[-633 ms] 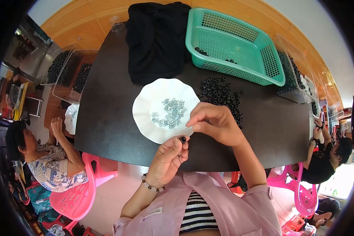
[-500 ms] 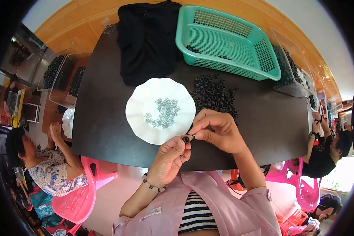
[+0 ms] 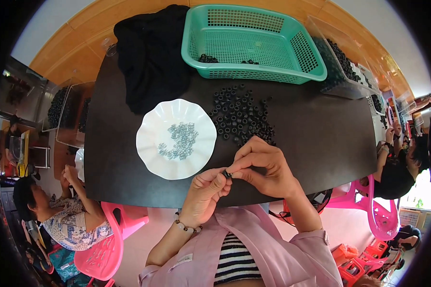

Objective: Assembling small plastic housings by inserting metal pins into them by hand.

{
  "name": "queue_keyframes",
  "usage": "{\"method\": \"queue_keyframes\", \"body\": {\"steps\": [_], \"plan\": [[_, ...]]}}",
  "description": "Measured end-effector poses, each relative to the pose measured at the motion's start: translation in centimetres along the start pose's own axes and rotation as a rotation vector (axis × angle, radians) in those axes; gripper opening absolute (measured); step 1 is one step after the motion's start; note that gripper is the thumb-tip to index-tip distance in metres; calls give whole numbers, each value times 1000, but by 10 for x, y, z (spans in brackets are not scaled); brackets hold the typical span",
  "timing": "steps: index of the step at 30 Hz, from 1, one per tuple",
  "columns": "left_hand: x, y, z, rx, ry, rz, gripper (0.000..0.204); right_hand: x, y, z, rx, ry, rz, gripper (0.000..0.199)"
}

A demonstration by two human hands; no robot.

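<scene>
- Centrally, just below the middle of the frame, the hands meet over the near edge of the dark surface [image 3: 321, 129].
- Left hand [image 3: 203, 195]: closed, with thumb and fingers clamped around one small black piece [image 3: 227, 175].
- Right hand [image 3: 266, 167]: thumb and forefinger pinched together at the right end of that piece. Whether they grip the piece itself or a smaller part cannot be told; the fingertips hide it.
- Handling, as judged: the piece appears light, stiff and smooth, likely to roll or slip if held loosely. Its short side wall offers the best hold, leaving the end free. Breakage seems unlikely.
- Left of centre stands a white wavy-rimmed plate [image 3: 147, 117], bearing a loose patch of tiny clear pieces [image 3: 182, 138]. These look very light and slick, best lifted singly by the edge with fingertips.
- Right of the plate, many loose black pieces [image 3: 237, 112] lie scattered, several showing open round ends.
- Upper centre: a green perforated basket [image 3: 254, 75], with a few black pieces on its floor. It appears stiff; the rim is the sound place to hold.
- Upper left: a crumpled black cloth [image 3: 151, 57], evidently soft, lies beside the basket.
</scene>
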State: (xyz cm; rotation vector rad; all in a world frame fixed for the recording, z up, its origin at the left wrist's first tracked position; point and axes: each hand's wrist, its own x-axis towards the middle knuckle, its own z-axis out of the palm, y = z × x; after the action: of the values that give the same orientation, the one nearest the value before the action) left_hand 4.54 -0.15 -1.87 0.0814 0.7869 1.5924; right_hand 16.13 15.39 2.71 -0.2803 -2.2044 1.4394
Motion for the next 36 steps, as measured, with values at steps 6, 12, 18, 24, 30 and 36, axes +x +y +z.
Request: {"method": "queue_keyframes", "body": {"steps": [6,12,18,24,30,36], "plan": [[5,-3,-3,181,-14,87,28,-5,-2,-5,-56,-8,9,21],[12,-6,-3,351,-100,148,25,-7,-3,-15,160,-163,291,19],[12,-7,-2,66,-104,-66,26,-12,10,-33,266,-92,313,16],[15,-7,1,-71,-67,-144,25,-1,68,-99,-122,249,410,14],[17,-10,7,-66,-38,-166,24,29,106,-119,-473,302,275,15],[18,-8,6,-40,-3,-160,24,46,122,-110,-640,283,232,14]]}}
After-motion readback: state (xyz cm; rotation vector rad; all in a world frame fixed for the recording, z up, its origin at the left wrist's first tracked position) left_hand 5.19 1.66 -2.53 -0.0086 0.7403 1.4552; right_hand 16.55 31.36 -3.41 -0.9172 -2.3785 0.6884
